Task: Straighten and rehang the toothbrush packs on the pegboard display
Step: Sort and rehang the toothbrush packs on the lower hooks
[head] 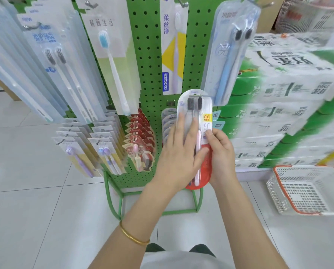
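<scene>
1. Two hands hold one toothbrush pack (pixel 198 105) upright in front of the lower right part of the green pegboard (pixel 148 55), just in front of a row of grey-blue packs (pixel 168 121) hanging there.
2. The right hand (pixel 221 152) pinches the pack's right edge, thumb on the front and fingers curled behind. The left hand (pixel 179 154) lies flat across the clear blister, fingers straight, pressing rather than clasping.
3. The step in hand, as I judge it, is rehanging: the pack looks to be off any peg and held up to the board.
4. Its hang hole at the top is blurred, and the peg meant for it is probably hidden behind the pack; I cannot tell which one.
5. The next move calls for bringing the top to peg height, finding the peg tip with the hole, sliding the pack back squarely, then letting go so it hangs straight.
</scene>
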A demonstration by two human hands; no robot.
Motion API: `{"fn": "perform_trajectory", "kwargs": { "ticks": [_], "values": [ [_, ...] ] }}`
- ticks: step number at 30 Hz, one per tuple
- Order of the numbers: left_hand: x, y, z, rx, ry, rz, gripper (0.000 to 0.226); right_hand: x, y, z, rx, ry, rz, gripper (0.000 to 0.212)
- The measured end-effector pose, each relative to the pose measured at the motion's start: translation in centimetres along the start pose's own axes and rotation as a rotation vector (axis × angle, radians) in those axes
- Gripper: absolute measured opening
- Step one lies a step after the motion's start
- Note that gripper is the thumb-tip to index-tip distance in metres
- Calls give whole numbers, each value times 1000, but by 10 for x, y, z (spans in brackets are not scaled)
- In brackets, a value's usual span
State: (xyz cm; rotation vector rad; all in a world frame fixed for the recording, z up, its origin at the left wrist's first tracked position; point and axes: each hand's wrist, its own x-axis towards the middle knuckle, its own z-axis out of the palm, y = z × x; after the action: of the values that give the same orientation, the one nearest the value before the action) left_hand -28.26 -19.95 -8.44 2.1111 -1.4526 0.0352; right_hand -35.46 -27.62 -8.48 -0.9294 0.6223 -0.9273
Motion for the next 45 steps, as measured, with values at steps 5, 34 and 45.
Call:
{"fn": "perform_trajectory", "kwargs": {
  "ticks": [5,34,45],
  "values": [
    [-11,-2,-11,153,-290,61,101,6,1,-4,66,105,69,15],
    [-10,-18,-68,-588,-709,-158,90,14,13,-1,-25,-155,228,14],
    [4,-28,-49,-716,-158,-503,10,4,6,-1,-132,-287,193,14]
  ]
}}
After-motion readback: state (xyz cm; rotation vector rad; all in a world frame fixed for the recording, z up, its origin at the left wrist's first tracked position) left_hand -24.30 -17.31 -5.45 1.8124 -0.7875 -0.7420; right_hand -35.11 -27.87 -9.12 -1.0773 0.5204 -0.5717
